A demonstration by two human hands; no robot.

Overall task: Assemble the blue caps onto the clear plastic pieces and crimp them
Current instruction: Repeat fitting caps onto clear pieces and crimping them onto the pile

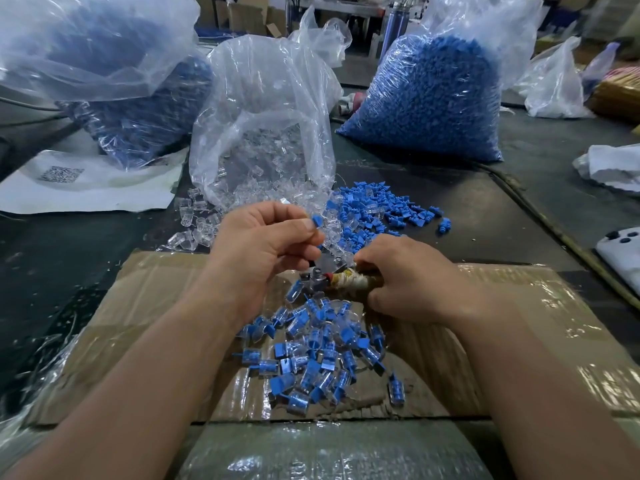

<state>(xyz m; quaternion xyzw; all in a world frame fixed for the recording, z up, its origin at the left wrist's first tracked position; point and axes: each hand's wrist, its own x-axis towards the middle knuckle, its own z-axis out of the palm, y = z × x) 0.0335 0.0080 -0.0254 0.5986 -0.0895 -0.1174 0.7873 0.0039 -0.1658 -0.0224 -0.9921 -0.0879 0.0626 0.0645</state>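
My left hand (266,244) pinches a blue cap (317,220) set on a clear plastic piece, held just above a small metal crimping tool (317,280). My right hand (408,275) grips the tool's tape-wrapped handle (349,279). Loose blue caps (377,209) lie in a heap beyond my hands. Loose clear pieces (197,216) spill from an open clear bag (263,133). A pile of assembled blue-and-clear pieces (318,351) lies on the taped cardboard (156,306) in front of me.
A full bag of blue caps (433,98) stands at the back right. Another bag of blue-and-clear parts (131,91) stands at the back left on a white sheet (86,181). White cloth (613,164) and a white device (623,251) lie at the right edge.
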